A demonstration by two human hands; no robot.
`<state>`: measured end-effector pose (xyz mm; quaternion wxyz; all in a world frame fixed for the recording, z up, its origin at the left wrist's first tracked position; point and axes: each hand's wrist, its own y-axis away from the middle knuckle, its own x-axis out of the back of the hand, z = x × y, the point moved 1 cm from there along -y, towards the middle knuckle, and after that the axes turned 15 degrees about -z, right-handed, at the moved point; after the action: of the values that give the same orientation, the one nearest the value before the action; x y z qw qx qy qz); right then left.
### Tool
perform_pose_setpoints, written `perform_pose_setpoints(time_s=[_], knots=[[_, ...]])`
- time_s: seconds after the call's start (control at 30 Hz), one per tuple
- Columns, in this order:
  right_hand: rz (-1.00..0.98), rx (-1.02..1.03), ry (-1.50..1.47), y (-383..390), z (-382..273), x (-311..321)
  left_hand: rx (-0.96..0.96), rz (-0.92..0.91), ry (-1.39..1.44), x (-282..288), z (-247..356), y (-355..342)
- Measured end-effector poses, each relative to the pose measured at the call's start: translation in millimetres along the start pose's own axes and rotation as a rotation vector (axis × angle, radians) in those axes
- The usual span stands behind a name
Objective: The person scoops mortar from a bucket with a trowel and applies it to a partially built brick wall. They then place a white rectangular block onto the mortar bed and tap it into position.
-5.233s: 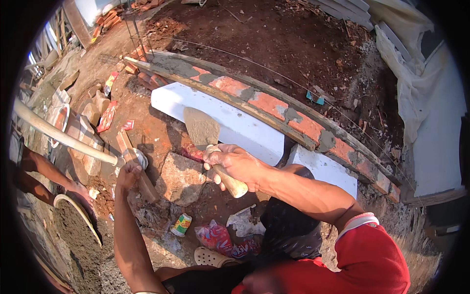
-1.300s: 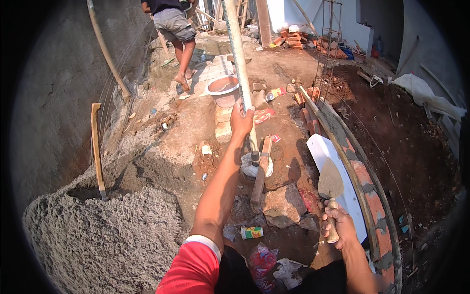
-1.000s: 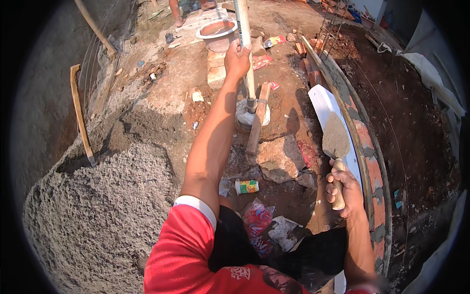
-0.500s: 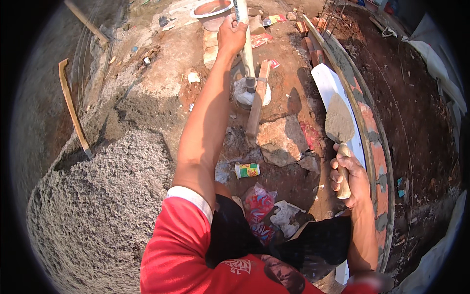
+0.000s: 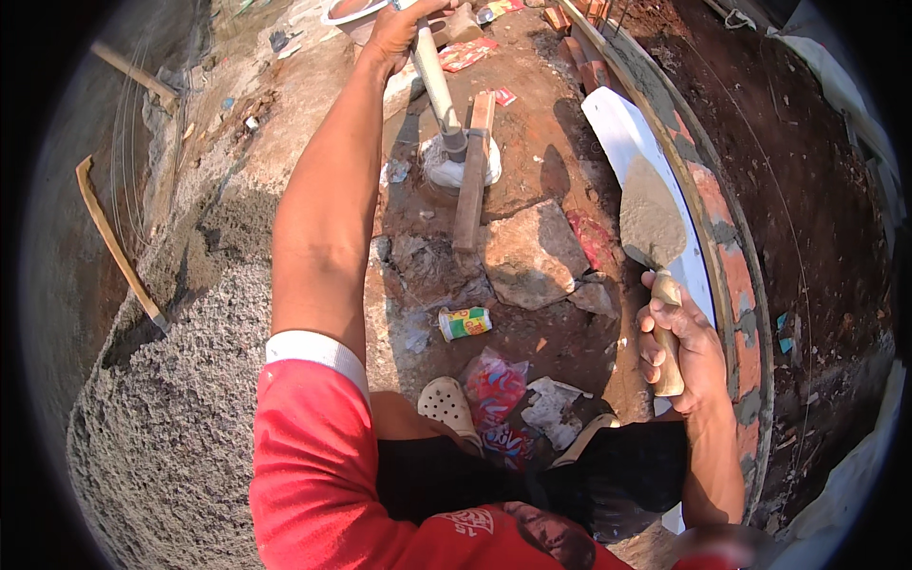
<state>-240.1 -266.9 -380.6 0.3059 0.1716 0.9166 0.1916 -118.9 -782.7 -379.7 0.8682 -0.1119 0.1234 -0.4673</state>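
Observation:
My right hand (image 5: 692,351) is closed round the wooden handle of a trowel (image 5: 655,217), its blade pointing away from me and coated with grey mortar. Beneath the blade lies a long white board (image 5: 613,123), along a low brick wall (image 5: 739,294). At the far end of my outstretched left arm, my left hand (image 5: 397,36) grips a pale pole (image 5: 433,84) near the top edge of the view; part of the fingers is cut off. The pole leans left, its lower end by a white bundle (image 5: 446,163) and a wooden stick (image 5: 472,195).
To the left rises a big heap of wet mortar (image 5: 180,418), with a long wooden handle (image 5: 119,242) standing out of it. A pale basin (image 5: 356,14) sits at the far edge. Ahead lie a large stone (image 5: 534,252), a paper cup (image 5: 465,324) and plastic wrappers (image 5: 496,385).
My left hand has gone left and farther away, still on the pole, which now leans more to the left. The trowel stays over the white board. The whole view has shifted slightly.

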Motion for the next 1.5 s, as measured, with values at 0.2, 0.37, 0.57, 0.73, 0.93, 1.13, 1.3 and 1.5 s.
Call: perform_pose_setpoints(time_s=[0.2,0.37,0.57,0.73,0.93,1.13,1.3,1.5], knots=[[0.04,-0.043,-0.055,2,3,1,-0.135,0.203,-0.252,-3,-17,-10],[0.08,-0.105,0.07,-3,2,2,-0.133,0.361,-0.598,-12,-13,-10],[0.064,-0.098,0.057,-3,2,1,-0.232,0.617,-0.879,-19,-15,-19],[0.056,-0.081,0.009,-3,5,5,-0.07,0.809,-0.445,-26,-23,-28],[0.044,-0.066,0.011,-4,7,5,-0.157,0.573,-0.679,-28,-14,-14],[0.069,-0.063,0.041,-9,9,3,-0.208,0.028,-0.198,-27,-27,18],[0.045,-0.061,0.028,-17,14,4,-0.22,0.317,-0.617,-18,-38,4],[0.047,-0.083,0.016,-22,17,3,-0.141,0.591,-0.712,-24,-48,1]])
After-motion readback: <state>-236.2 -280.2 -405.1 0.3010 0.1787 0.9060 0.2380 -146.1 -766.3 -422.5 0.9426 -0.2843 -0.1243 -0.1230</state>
